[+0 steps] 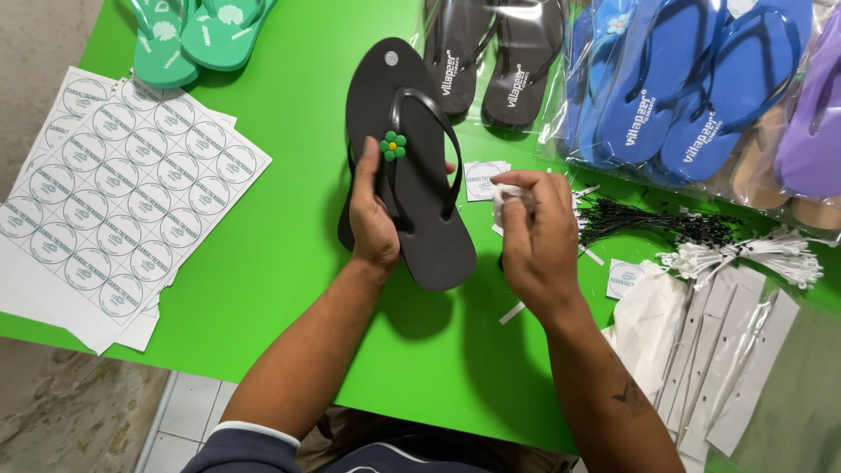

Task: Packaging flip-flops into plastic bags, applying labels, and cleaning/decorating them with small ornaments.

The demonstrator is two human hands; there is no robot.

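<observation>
Black flip-flop (412, 166) sits centre of frame on the green worktop (289, 263), toe end up. Left hand (372, 215) is curled round its left edge, thumb up by the strap, fingers wrapped under; it's gripping the sandal. A green flower charm (392, 145) w/ yellow centre is already on the strap, so that bit looks done. Right hand (534, 232), just right of the sandal, pinches a small white piece (508, 200), prob. a sticker or tag; can't tell which. It's not on the sandal yet, so I'd judge labelling is what's left.

Other stock: bagged black pair (495, 61) at top centre, bagged blue pairs (674, 83) upper right, green pair (193, 35) upper left w/out bag. Whether those are finished, can't tell.

Room and edges: sticker sheets (114, 193) fill the left side and hang over the worktop's left edge. Right side is crowded: black ties (648, 223), white ties (753, 254), white card strips (718, 350), loose round-print stickers (484, 180). Open green runs below the sandal, between the forearms, down to the near edge at lower centre. Sandal heel lies well in from that edge.
</observation>
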